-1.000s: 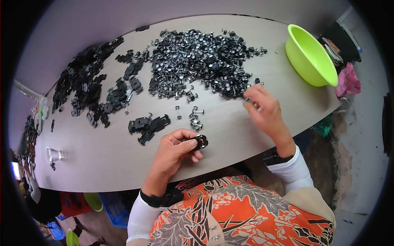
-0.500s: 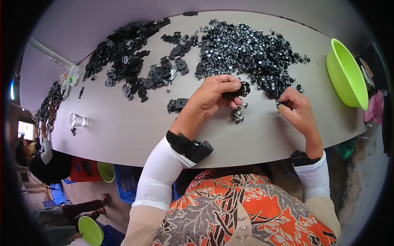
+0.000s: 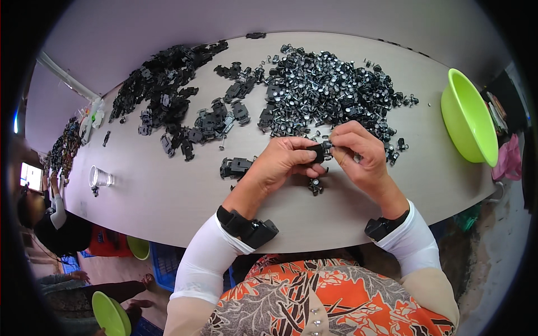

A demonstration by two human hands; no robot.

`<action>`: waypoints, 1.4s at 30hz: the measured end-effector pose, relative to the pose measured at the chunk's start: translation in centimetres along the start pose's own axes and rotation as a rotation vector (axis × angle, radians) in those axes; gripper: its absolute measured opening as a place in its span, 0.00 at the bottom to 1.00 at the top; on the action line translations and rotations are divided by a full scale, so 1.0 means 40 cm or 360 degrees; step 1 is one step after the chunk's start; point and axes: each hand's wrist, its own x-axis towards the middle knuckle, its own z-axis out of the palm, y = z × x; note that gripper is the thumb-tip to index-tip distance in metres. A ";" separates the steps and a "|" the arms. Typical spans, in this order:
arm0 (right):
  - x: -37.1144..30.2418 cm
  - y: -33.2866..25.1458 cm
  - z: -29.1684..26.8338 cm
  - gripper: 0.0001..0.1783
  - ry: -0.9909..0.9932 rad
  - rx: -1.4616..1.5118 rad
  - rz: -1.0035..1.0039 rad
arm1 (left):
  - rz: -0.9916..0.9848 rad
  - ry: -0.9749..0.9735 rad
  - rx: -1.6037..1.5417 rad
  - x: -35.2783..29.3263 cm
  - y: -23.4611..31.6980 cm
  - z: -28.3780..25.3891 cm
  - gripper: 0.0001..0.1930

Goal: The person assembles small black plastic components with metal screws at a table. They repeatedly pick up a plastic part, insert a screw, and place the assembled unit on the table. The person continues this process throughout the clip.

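Black plastic part (image 3: 318,152) pinched in left hand (image 3: 287,161) above table (image 3: 151,193); right hand (image 3: 361,155) pinches small wheel piece (image 3: 327,144) at its end. Best: left steady, pieces squared, press straight.

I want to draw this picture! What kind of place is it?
Probably a workshop: there's a heap of wheeled axles, a pile of black plastic parts, and another person nearby.
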 end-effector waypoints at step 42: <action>-0.025 -0.059 -0.009 0.05 -0.0435 -0.0543 -0.0192 | 0.0164 0.0003 0.0146 -0.032 -0.015 0.037 0.09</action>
